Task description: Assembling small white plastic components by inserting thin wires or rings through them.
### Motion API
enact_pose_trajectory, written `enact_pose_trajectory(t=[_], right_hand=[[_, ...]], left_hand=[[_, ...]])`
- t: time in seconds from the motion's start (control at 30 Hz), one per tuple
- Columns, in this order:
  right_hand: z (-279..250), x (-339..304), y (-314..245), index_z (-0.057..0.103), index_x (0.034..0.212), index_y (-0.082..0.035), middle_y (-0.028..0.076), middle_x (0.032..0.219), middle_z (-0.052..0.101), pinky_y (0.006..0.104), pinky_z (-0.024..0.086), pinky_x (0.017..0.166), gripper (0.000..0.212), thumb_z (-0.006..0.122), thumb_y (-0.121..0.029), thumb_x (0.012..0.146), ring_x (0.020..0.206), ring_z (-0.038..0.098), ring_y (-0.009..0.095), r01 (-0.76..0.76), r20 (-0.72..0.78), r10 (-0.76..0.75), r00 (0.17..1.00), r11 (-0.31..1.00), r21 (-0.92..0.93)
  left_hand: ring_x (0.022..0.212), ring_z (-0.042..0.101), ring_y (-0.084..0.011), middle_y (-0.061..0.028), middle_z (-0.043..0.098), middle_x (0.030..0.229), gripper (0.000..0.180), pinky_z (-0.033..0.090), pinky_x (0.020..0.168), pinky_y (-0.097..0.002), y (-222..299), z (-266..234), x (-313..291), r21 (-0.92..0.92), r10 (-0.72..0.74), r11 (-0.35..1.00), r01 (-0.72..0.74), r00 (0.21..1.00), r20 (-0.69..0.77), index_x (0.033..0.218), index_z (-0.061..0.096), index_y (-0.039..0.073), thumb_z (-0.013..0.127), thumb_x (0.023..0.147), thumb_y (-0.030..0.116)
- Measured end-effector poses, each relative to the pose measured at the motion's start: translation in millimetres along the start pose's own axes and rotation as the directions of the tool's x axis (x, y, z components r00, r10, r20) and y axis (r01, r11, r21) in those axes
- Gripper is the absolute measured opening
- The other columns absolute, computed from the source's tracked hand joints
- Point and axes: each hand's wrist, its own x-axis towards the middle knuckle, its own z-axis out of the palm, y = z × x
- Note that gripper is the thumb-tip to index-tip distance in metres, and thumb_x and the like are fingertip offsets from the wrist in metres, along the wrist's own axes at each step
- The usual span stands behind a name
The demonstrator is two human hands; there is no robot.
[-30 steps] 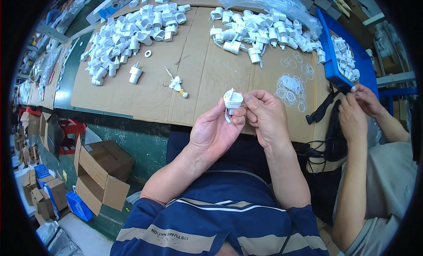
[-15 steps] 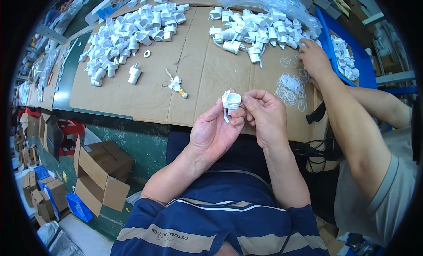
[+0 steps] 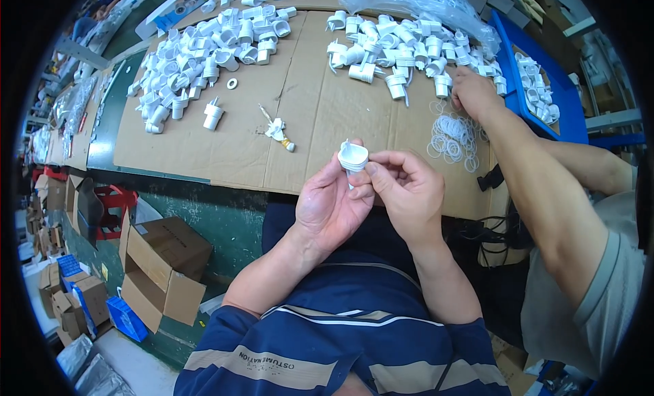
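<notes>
Just in front of me, over the table's near edge, I hold a white plastic fitting (image 3: 353, 155) with a wide open mouth and a ridged collar. My left hand (image 3: 327, 200) is closed around its lower part, palm up. On the other side my right hand (image 3: 411, 191) pinches at the fitting's right flank with thumb and fingers; whether a thin ring is between them is hidden. A co-worker's hand (image 3: 473, 93) reaches in from the right, beside a heap of similar white fittings (image 3: 409, 45). Below that hand lie loose white rings (image 3: 453, 138).
Cardboard (image 3: 225, 150) covers the table. Another heap of white parts (image 3: 197, 62) lies at the far left, near a single fitting (image 3: 213, 114), a washer (image 3: 232, 84) and a small white-and-yellow piece (image 3: 277, 130). A blue bin (image 3: 569, 113) stands right; an open carton (image 3: 163, 273) sits on the floor.
The fitting has turned in my hands, and its dangling strap is less visible. My right fingers have come closer over it. The co-worker's hand has moved slightly down and left, at the heap's edge.
</notes>
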Motion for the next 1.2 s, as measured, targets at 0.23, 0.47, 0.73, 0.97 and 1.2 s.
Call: enact_pose_trajectory(t=[0.23, 0.47, 0.73, 0.97, 1.2], right_hand=[[-4, -4, -1, 0.073, 0.105, 0.006, 0.014, 0.098, 0.071, 0.0283, 0.058, 0.066, 0.019, 0.069, 0.008, 0.087, 0.077, 0.071, 0.020, 0.464, 0.133, -0.459, 0.878, 0.753, -0.466], [-7, -1, 8, 0.074, 0.107, 0.004, 0.015, 0.102, 0.071, 0.0320, 0.060, 0.067, 0.027, 0.070, 0.007, 0.080, 0.082, 0.072, 0.026, 0.714, 0.281, -0.705, 0.651, 0.443, -0.543], [-9, -4, 16, 0.073, 0.114, 0.004, 0.015, 0.105, 0.071, 0.0324, 0.060, 0.067, 0.033, 0.072, 0.003, 0.081, 0.082, 0.072, 0.026, 0.714, 0.265, -0.710, 0.652, 0.458, -0.530], [-8, -6, 12, 0.072, 0.118, 0.005, 0.015, 0.107, 0.069, 0.0310, 0.058, 0.064, 0.036, 0.073, 0.002, 0.081, 0.079, 0.070, 0.024, 0.710, 0.267, -0.687, 0.675, 0.509, -0.487], [-8, -11, 4, 0.072, 0.113, 0.005, 0.013, 0.106, 0.069, 0.0270, 0.053, 0.062, 0.031, 0.074, 0.002, 0.083, 0.073, 0.064, 0.020, 0.496, 0.078, -0.522, 0.849, 0.739, -0.456]], left_hand=[[0.078, 0.046, -0.0134, -0.0109, 0.057, 0.114, 0.035, 0.040, 0.064, -0.0259, 2, -8, -1, -0.050, -0.068, 0.996, 0.071, 0.996, 0.051, 0.140, 0.052, 0.003, 0.041, 0.114, 0.022], [0.076, 0.044, -0.0132, -0.0101, 0.058, 0.111, 0.037, 0.040, 0.062, -0.0259, -1, -1, -6, -0.084, -0.121, 0.989, 0.123, 0.992, 0.033, 0.141, 0.053, 0.003, 0.037, 0.115, 0.025], [0.076, 0.044, -0.0128, -0.0104, 0.059, 0.112, 0.037, 0.038, 0.061, -0.0260, -1, 5, -7, -0.131, -0.151, 0.979, 0.155, 0.988, 0.035, 0.140, 0.053, 0.004, 0.036, 0.115, 0.025], [0.076, 0.044, -0.0130, -0.0128, 0.060, 0.120, 0.037, 0.043, 0.065, -0.0232, 2, -4, -7, -0.132, -0.218, 0.961, 0.242, 0.960, 0.174, 0.137, 0.053, 0.005, 0.034, 0.115, 0.027], [0.085, 0.056, -0.0143, -0.0144, 0.061, 0.127, 0.032, 0.053, 0.081, -0.0250, -15, 4, -1, 0.449, 0.092, 0.888, -0.101, 0.995, 0.043, 0.137, 0.052, 0.004, 0.045, 0.112, 0.022]])
